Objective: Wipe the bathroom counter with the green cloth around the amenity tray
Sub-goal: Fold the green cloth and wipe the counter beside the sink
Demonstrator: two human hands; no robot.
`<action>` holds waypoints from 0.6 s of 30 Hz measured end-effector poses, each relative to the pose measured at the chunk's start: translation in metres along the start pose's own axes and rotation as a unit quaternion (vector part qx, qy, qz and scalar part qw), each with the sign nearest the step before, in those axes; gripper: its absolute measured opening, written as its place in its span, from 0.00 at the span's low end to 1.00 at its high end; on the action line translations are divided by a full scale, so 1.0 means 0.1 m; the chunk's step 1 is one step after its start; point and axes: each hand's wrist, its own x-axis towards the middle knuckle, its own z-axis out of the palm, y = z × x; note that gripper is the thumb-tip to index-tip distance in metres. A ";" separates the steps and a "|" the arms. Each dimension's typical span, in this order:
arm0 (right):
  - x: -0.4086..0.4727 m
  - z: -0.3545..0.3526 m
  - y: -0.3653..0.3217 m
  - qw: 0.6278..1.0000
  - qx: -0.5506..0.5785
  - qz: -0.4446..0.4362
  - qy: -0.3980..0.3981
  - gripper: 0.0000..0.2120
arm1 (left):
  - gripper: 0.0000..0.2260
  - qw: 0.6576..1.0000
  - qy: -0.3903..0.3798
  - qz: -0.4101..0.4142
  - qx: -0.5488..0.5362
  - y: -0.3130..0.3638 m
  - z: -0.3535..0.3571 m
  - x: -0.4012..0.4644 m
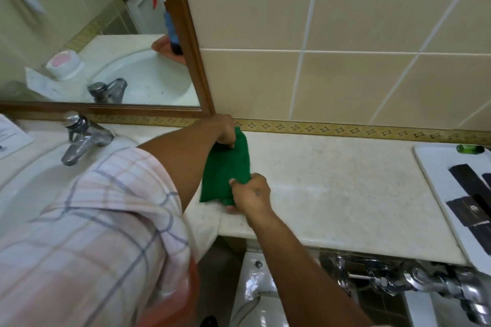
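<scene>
A folded green cloth (225, 167) lies on the pale marble counter (332, 188), just right of the sink. My left hand (225, 131) pinches its far end near the wall. My right hand (251, 192) grips its near end by the counter's front edge. The white amenity tray (435, 183) sits at the far right of the counter, holding dark packets (467, 180) and a small green bottle (470, 148).
A white sink (32, 183) with a chrome faucet (79, 138) is on the left, below a wood-framed mirror (93, 34). A paper card (10, 135) lies at the far left. Chrome pipes (414, 281) and a white toilet tank (255, 287) stand under the counter.
</scene>
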 end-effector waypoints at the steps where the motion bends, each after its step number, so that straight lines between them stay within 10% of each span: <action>1: 0.00 0.16 -0.08 0.999 0.046 0.017 -0.018 0.10 | 0.21 0.999 0.036 -0.014 0.010 -0.12 -0.01 0.00; 7: 0.10 0.10 -0.05 0.999 -0.018 0.021 -0.037 0.12 | 0.12 0.985 0.156 -0.020 0.067 -0.09 0.41 -0.06; 11: 0.04 -1.05 0.19 0.987 0.036 -0.066 0.141 0.16 | 0.15 0.941 0.235 0.042 0.242 0.46 0.30 -0.12; 18: -0.39 -3.64 1.13 0.821 0.181 0.038 0.541 0.16 | 0.12 0.945 0.173 0.267 0.076 2.81 0.36 -0.09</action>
